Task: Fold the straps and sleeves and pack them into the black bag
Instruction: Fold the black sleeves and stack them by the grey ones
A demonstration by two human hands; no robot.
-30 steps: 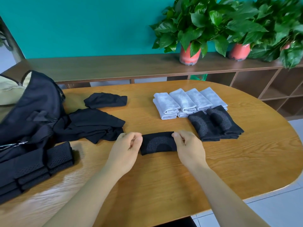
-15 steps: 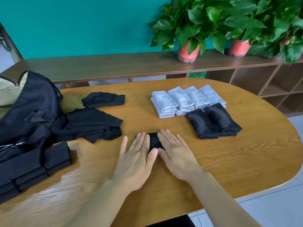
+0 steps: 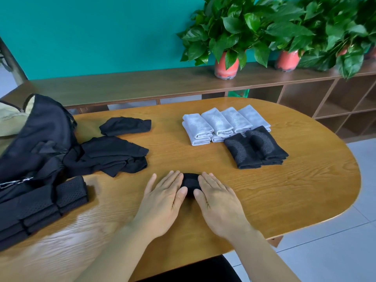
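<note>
Folded black sleeve lies front-ctr on table, between both hands. L hand and R hand lie flat, palms down, fingers straight, pressing sleeve's two ends; nothing gripped. At left edge: black bag w/ folded mesh straps just in front; grey sleeves and dark folded stack sit far right.

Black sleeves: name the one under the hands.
The folded sleeve at near centre, under left hand and right hand; the other two lie beside grey sleeves.
</note>
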